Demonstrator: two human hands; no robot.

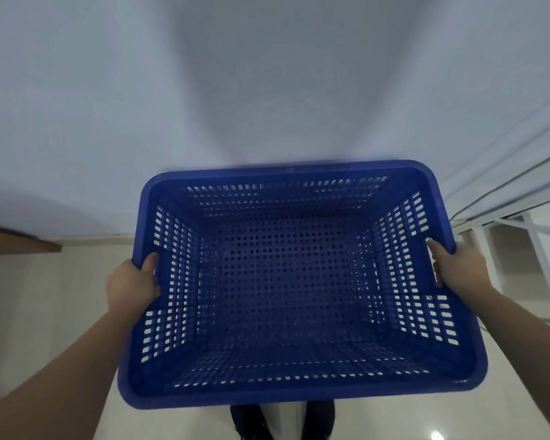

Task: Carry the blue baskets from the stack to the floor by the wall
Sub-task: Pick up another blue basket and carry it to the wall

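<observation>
An empty blue perforated plastic basket (pixel 286 396) fills the lower middle of the head view, held level above the floor with its open top toward me. My left hand (pixel 131 282) grips its left rim, thumb hooked inside. My right hand (pixel 459 265) grips the right rim, thumb on top. The basket's far edge sits close to the pale wall (pixel 267 90). The stack of baskets is not in view.
Glossy cream floor tiles (pixel 61 296) run to the wall's base. A brown wooden edge (pixel 16 241) juts in at the left. A white metal frame or rack (pixel 521 242) stands at the right. My dark trouser legs (pixel 251 422) show below the basket.
</observation>
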